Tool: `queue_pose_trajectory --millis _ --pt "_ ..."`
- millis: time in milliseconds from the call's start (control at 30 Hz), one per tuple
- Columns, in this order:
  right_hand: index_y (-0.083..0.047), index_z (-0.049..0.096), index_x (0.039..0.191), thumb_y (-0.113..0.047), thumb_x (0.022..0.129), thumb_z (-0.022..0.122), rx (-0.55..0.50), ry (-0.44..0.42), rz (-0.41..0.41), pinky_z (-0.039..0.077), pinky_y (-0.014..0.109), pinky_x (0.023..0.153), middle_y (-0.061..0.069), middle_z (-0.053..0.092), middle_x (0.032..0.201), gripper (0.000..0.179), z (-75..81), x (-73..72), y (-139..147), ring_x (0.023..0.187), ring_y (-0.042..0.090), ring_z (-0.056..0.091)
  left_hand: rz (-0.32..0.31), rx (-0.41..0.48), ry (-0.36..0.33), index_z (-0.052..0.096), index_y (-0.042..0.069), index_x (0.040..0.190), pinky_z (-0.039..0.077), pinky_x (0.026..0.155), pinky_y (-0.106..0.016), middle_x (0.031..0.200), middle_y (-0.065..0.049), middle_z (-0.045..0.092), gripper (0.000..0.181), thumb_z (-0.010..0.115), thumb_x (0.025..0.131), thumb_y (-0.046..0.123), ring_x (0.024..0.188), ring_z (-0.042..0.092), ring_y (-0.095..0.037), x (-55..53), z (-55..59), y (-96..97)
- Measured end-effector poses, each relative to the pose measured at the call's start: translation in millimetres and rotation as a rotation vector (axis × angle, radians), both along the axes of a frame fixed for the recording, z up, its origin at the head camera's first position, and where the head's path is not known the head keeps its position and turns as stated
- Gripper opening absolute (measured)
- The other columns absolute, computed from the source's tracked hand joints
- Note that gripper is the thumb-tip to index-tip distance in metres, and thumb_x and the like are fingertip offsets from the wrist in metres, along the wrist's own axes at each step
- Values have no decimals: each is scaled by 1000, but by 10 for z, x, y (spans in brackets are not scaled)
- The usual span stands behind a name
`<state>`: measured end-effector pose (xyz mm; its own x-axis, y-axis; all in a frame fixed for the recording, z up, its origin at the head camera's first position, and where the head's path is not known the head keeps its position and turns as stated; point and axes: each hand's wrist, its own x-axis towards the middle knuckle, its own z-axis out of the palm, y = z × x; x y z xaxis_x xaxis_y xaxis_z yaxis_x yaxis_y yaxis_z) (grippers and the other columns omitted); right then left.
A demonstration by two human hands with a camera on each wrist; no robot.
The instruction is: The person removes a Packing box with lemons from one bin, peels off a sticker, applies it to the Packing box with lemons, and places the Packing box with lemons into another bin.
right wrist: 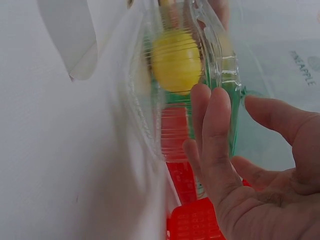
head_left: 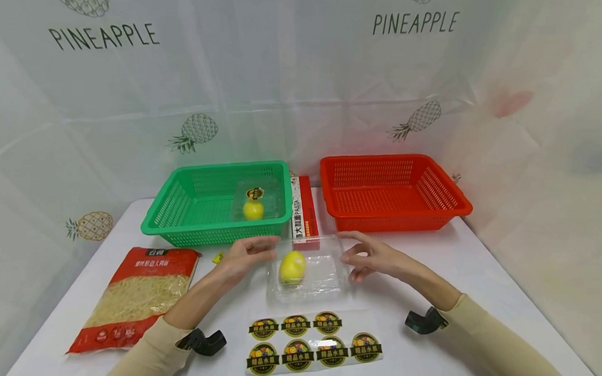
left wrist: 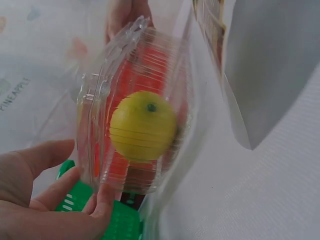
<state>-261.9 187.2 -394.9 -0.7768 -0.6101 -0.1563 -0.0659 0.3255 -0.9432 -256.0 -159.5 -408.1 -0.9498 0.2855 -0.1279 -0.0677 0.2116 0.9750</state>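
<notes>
1 box (head_left: 257, 196) stickered, 11 o'clock; lemon clamshell (head_left: 315, 271) isn't yet; L hand (head_left: 242, 260) & R hand (head_left: 376, 255) loose-fingered at its 9 & 3

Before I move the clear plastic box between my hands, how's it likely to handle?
The clear plastic box will probably flex if squeezed, as its ribbed walls look thin. The yellow fruit inside is round with room beside it, so it may roll. It sits left, so that side may weigh more.
</notes>
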Motion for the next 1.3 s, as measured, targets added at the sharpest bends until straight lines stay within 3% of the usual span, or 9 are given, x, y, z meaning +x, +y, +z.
queue_pose_trajectory --millis 167,433,800,933,1067,1300 --pt "-14 25 155 -19 94 66 12 7 -17 61 38 71 34 52 125 74 20 -6 0 75 29 71 1 24 -17 57 8 136 29 118 -50 145 -13 53 48 70 91 15 137 47 -28 -30 15 10" --pt "-13 26 155 -20 93 67 34 24 -29 61 38 72 30 55 124 74 57 5 0 78 33 72 3 23 -23 57 9 137 28 118 -52 145 -12 53 49 70 90 16 137 47 -28 -43 6 -2" --pt "-12 27 154 -26 94 66 87 83 12 61 42 74 27 56 124 73 86 64 80 84 37 73 -41 -17 26 54 11 139 33 116 -51 146 -11 53 59 73 88 34 135 50 -28 -11 -12 -111" --pt "-9 35 151 -27 94 65 122 126 2 61 40 74 27 59 121 67 114 117 159 84 36 73 -52 -101 69 57 16 136 37 112 -52 142 -9 56 54 71 89 39 134 51 -29 63 7 -162" --pt "0 49 138 -24 95 65 136 173 35 61 36 71 30 62 109 52 138 188 226 82 36 72 -63 -188 129 61 21 131 44 106 -51 140 -6 58 47 69 90 41 133 51 -30 171 40 -201" --pt "1 64 116 -22 94 66 144 224 159 60 33 67 26 68 96 33 161 368 277 79 41 69 -102 -222 288 64 14 123 55 91 -30 131 -10 62 37 69 92 32 119 60 -29 406 85 -201"
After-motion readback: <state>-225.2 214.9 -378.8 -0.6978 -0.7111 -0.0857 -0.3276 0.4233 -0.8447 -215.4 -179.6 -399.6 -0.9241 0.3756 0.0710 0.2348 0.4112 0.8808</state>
